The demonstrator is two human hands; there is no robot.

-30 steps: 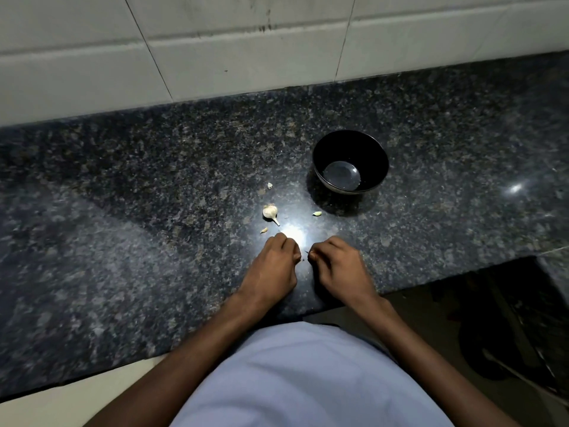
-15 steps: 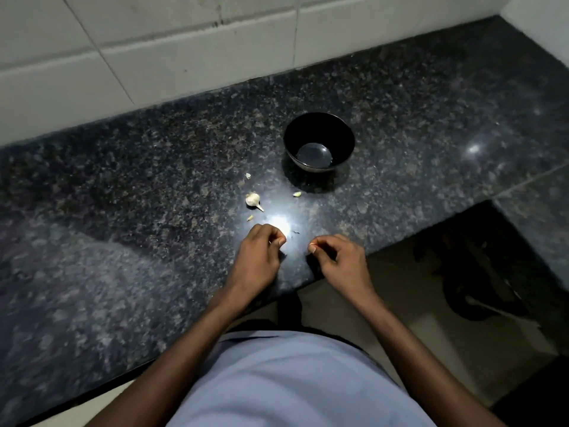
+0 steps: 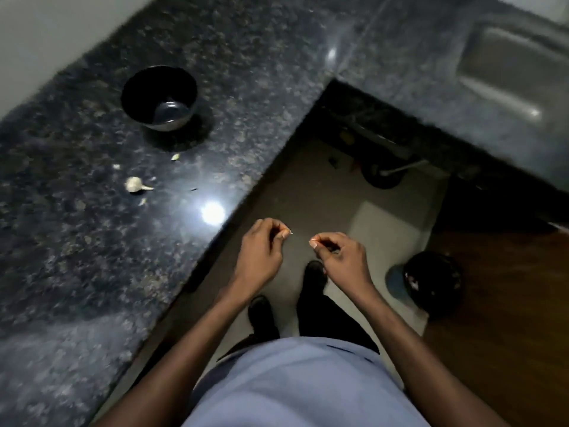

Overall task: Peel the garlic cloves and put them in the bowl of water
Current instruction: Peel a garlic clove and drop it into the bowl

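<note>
Fingers, left hand [image 3: 261,257]: curled, thumb and fingertips pinching a tiny pale scrap [image 3: 289,232], held off the counter edge above the floor
Fingers, right hand [image 3: 341,260]: curled tight, thumb against forefinger; whether anything is held I cannot tell
Counter [image 3: 77,272]: dark speckled granite, L-shaped, bright glare spot near its front edge
Sink [image 3: 517,72]: steel, set in the far right run of the counter
Bowl [image 3: 159,98]: dark, upright, on the counter near the wall, a little water showing at its bottom
Garlic [image 3: 134,184]: pale piece with a stalk, lying on the counter in front of the bowl, apart from it
Peel bits [image 3: 175,156]: small scraps scattered around the garlic
</note>
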